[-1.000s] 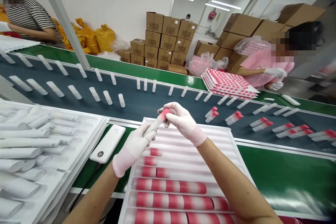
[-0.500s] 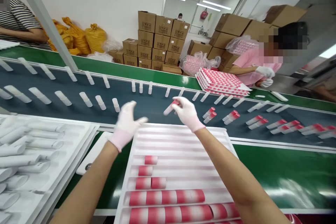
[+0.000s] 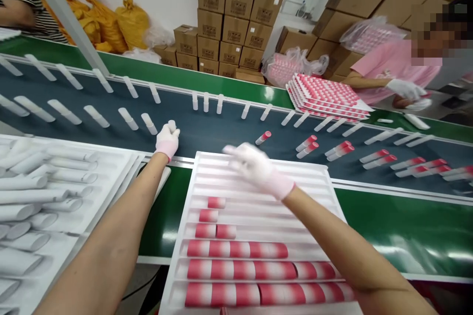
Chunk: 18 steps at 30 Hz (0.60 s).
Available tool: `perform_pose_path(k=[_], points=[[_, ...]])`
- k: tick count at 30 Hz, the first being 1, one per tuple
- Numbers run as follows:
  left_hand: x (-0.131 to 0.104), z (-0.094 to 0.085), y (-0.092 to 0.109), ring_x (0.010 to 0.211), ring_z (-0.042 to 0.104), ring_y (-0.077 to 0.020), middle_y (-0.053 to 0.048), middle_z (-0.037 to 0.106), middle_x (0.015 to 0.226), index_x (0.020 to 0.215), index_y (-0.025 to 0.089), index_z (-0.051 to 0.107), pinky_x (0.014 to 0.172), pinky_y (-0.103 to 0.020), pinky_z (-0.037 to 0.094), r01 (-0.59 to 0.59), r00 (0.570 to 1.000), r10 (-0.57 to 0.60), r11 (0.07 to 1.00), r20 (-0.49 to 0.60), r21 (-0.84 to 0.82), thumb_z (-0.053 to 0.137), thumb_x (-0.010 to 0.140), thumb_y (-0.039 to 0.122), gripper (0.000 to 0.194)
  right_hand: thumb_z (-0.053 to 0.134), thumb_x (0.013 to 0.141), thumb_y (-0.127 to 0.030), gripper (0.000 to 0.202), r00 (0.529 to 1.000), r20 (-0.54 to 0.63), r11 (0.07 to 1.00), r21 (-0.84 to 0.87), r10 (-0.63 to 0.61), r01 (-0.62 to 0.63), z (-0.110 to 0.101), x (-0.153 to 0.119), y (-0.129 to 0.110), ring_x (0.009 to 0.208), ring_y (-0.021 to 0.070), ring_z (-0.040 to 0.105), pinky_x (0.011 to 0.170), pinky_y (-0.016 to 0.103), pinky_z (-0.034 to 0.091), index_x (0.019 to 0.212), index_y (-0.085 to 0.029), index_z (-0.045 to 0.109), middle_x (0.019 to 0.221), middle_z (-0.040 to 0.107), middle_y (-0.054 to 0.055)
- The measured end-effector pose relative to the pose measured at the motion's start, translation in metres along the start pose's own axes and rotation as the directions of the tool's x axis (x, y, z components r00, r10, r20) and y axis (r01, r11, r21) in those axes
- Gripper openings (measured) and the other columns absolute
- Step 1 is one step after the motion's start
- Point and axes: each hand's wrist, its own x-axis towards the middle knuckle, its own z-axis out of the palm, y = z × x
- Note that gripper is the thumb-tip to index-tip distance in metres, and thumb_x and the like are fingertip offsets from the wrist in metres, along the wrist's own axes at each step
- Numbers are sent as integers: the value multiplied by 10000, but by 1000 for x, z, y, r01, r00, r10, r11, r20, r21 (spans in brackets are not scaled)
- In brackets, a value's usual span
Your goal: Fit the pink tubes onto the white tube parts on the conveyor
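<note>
Head view: white tube (image 3: 172, 125) at the dark belt (image 3: 207, 133), its end projecting beyond the closed fingers of the nearer left hand (image 3: 167, 141), long axis mostly hidden; right hand (image 3: 256, 167), grip indeterminable through blur, over the tray (image 3: 210, 177).

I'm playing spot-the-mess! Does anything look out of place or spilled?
Yes, the white tubes in the left tray look jumbled: some lie across others, while the red caps in the middle tray line up in rows. I see nothing spilled.
</note>
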Motion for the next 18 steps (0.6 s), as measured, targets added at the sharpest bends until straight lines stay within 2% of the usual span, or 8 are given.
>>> perform_pose_path(k=[2,4,5,7,10,13,15,18], points=[[-17,-8,-2,1088,662,-301,-117,710,1066,1197,184,624,1033,-429,489,-49,999,50,998,16,-31,596,896,356,348,525,982,-268,284,918,296,963,37,-265,266,16,-20,-40,734,175,521,655,289,415,1214,-240,686,943,595,61],[-41,-20,1,1029,672,-242,-84,695,1069,1274,200,589,996,-382,517,-116,990,126,981,55,-156,523,943,399,392,539,959,-217,196,840,460,947,7,-287,320,28,-33,-61,669,161,458,579,277,325,1048,-201,713,903,580,65],[-56,-26,4,988,670,-215,-70,681,1060,1314,209,564,963,-363,535,-146,981,172,957,88,-249,502,956,422,422,552,950,-204,156,840,482,956,-12,-251,292,31,-38,-64,671,160,452,577,278,310,965,-180,705,891,584,69],[-89,-40,14,900,649,-178,-43,643,1009,1357,224,528,868,-328,567,-155,955,247,890,167,-429,506,956,466,469,584,928,-195,109,883,437,983,34,-175,178,30,-40,-61,706,163,479,613,278,342,872,-163,671,866,605,65],[-138,-53,35,762,589,-146,-16,600,919,1274,217,571,685,-260,546,-35,901,238,873,362,-487,563,920,468,434,612,891,-204,161,994,102,931,361,24,-59,13,-32,-51,747,155,534,690,291,434,1045,-181,653,892,629,37],[-173,-55,54,681,530,-137,-9,584,848,1184,204,613,553,-227,451,83,799,186,907,571,-412,565,912,468,383,599,893,-256,462,930,-169,663,742,326,-97,-9,-18,-55,756,145,577,643,286,482,1350,-220,537,973,628,34],[-185,-54,62,682,512,-141,1,579,839,1250,235,608,576,-239,436,46,751,227,919,620,-392,536,932,476,405,624,883,-293,485,902,-161,520,850,399,-78,-21,-10,-62,716,137,579,587,277,491,1355,-206,548,965,640,39],[-191,-56,70,755,546,-164,1,619,916,1355,301,578,710,-280,460,-132,729,334,925,597,-357,480,968,445,425,693,840,-299,398,938,-80,442,893,338,-84,-33,-6,-64,727,136,600,588,271,523,1215,-179,640,1005,686,63]])
